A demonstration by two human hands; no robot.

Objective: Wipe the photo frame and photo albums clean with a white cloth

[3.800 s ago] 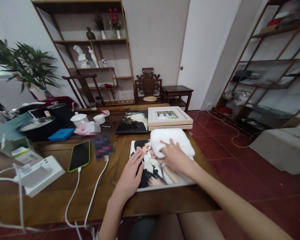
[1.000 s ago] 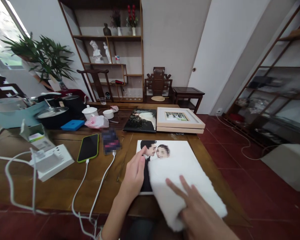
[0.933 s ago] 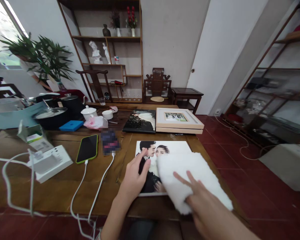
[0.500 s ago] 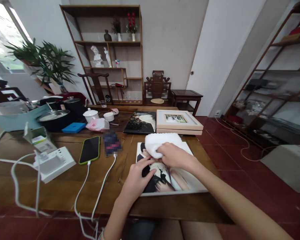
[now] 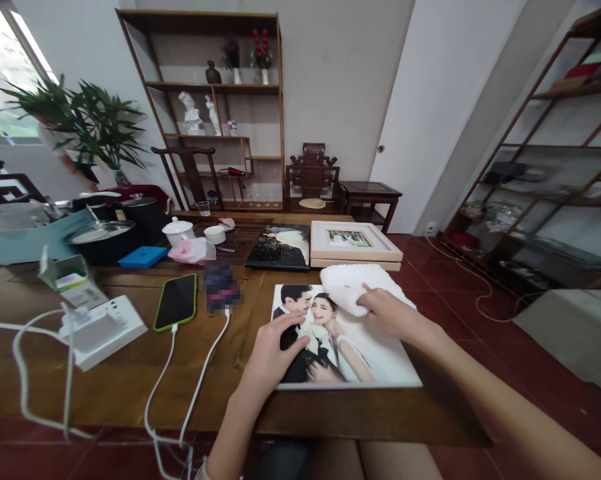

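A large photo panel (image 5: 380,363) showing a couple lies flat near the table's front edge. My left hand (image 5: 275,347) rests on its left side, fingers stretched out and apart. In my right hand (image 5: 387,310) is a folded white towel (image 5: 347,283), pressed on the panel's upper right part and covering that corner. Just behind the panel lie a dark photo panel (image 5: 277,247) with a white dress on it and a pale wooden picture frame (image 5: 355,243), which sits on another frame-like piece.
Left on the wooden table (image 5: 220,393) are a phone (image 5: 177,302) and a blurred dark item (image 5: 221,288), both with white cables, plus a white box (image 5: 110,330). Behind stand a lidded white cup (image 5: 179,232), a blue box (image 5: 143,257) and a black pan (image 5: 100,233).
My right hand has moved the towel to the right across the panel, uncovering the two faces in the picture. My left hand stays nearly in place.
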